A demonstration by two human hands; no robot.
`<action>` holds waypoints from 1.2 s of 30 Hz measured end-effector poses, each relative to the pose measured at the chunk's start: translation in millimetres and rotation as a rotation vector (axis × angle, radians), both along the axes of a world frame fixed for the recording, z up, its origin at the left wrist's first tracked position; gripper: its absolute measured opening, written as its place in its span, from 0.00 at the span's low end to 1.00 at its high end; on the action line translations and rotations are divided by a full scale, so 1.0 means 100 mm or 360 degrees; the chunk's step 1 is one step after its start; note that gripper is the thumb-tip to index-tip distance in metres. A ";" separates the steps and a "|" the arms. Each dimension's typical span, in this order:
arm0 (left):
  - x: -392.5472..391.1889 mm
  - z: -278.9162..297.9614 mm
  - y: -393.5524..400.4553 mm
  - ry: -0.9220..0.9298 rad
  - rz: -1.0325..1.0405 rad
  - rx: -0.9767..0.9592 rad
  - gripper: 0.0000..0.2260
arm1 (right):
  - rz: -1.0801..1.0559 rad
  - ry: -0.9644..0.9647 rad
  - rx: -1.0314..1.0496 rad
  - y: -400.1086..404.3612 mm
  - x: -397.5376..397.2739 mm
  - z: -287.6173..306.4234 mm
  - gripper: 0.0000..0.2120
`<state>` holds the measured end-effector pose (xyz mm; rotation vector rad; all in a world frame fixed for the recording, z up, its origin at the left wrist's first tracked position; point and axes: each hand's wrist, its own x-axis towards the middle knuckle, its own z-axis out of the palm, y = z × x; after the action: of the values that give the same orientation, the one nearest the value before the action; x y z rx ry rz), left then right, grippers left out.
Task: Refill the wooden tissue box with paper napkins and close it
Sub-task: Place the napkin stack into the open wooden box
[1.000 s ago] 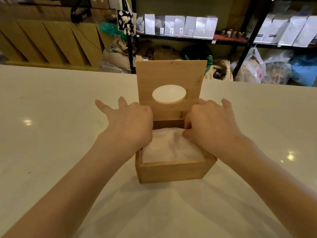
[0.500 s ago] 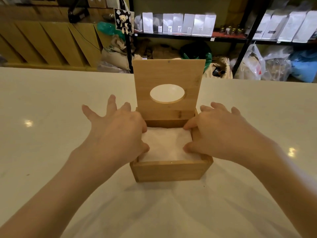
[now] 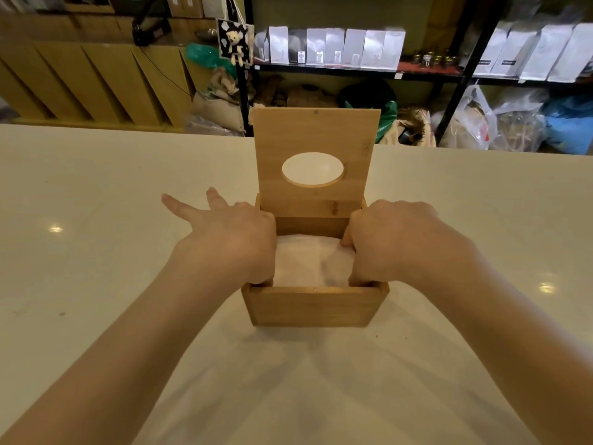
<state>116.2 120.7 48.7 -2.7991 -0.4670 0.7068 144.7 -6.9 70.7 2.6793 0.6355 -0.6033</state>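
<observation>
A wooden tissue box stands in the middle of the white table. Its hinged lid, with an oval hole, is upright at the back. A stack of white paper napkins fills the inside. My left hand rests over the box's left wall, thumb and inner fingers tucked down beside the napkins, two fingers spread out to the left. My right hand covers the right wall, fingers curled down into the box against the napkins' right edge. Both fingertips are hidden inside.
The white table stretches wide on both sides of the box. Beyond its far edge stand black shelves with white bags, sacks and plastic bags on the floor, and wooden panelling at the left.
Both hands have pushed deeper into the box along its side walls, pressing the napkins' edges down. The napkin stack now looks dented in the middle. The lid stays upright.
</observation>
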 end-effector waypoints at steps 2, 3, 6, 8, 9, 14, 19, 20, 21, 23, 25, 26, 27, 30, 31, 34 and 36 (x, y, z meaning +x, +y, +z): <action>-0.02 -0.02 0.00 -0.0026 -0.0010 0.0013 0.25 | 0.0016 -0.0003 0.0015 -0.01 -0.01 -0.01 0.23; -0.04 -0.03 -0.01 -0.0037 -0.0017 0.0022 0.24 | 0.0022 -0.0003 0.0018 -0.01 -0.01 0.00 0.23; -0.07 -0.03 0.00 -0.0069 -0.0040 -0.0001 0.23 | 0.0020 0.0029 0.0052 -0.03 -0.03 0.02 0.23; -0.05 0.00 0.01 -0.0137 -0.0047 -0.0086 0.23 | -0.0019 0.0011 0.0149 -0.05 -0.02 0.04 0.23; -0.05 0.01 0.02 -0.0209 -0.0030 -0.0159 0.22 | -0.0039 -0.0026 0.0240 -0.06 -0.01 0.05 0.22; -0.03 -0.01 -0.03 -0.0486 0.0016 -0.0263 0.22 | -0.0148 -0.0133 0.0413 0.00 0.01 0.00 0.20; -0.04 -0.10 -0.05 -0.0502 0.0051 -0.0214 0.24 | -0.0146 -0.0307 0.0311 0.00 -0.01 -0.14 0.18; -0.04 -0.10 -0.05 -0.0508 0.0050 -0.0216 0.24 | -0.0149 -0.0331 0.0293 0.00 -0.01 -0.16 0.19; -0.05 -0.10 -0.05 -0.0512 0.0047 -0.0215 0.24 | -0.0140 -0.0352 0.0278 0.00 -0.01 -0.17 0.20; -0.06 -0.09 -0.05 -0.0518 0.0045 -0.0226 0.24 | -0.0110 -0.0386 0.0255 0.01 -0.01 -0.19 0.20; -0.07 -0.08 -0.05 -0.0531 0.0050 -0.0253 0.23 | -0.0109 -0.0349 0.0320 0.00 0.00 -0.17 0.18; -0.08 -0.08 -0.04 -0.0550 0.0050 -0.0273 0.21 | -0.0117 -0.0300 0.0395 -0.02 0.02 -0.16 0.16; -0.09 -0.07 -0.04 -0.0586 0.0046 -0.0301 0.19 | -0.0132 -0.0226 0.0491 -0.05 0.03 -0.13 0.15; -0.16 -0.01 -0.01 -0.0779 0.0011 -0.0463 0.13 | -0.0160 -0.0038 0.0779 -0.16 0.07 -0.04 0.16; -0.19 0.03 0.00 -0.0867 -0.0001 -0.0542 0.12 | -0.0153 -0.0015 0.0876 -0.20 0.06 0.00 0.15; -0.31 0.18 0.01 -0.1072 0.0018 -0.0690 0.11 | -0.0168 0.0048 0.1095 -0.34 0.01 0.11 0.15; -0.40 0.27 0.01 -0.1135 0.0025 -0.0708 0.14 | -0.0150 0.0022 0.1153 -0.42 -0.03 0.12 0.17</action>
<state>76.6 121.8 75.3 -3.4254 -0.4842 -0.2635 141.5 -48.7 82.6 3.3901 0.8660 -0.4762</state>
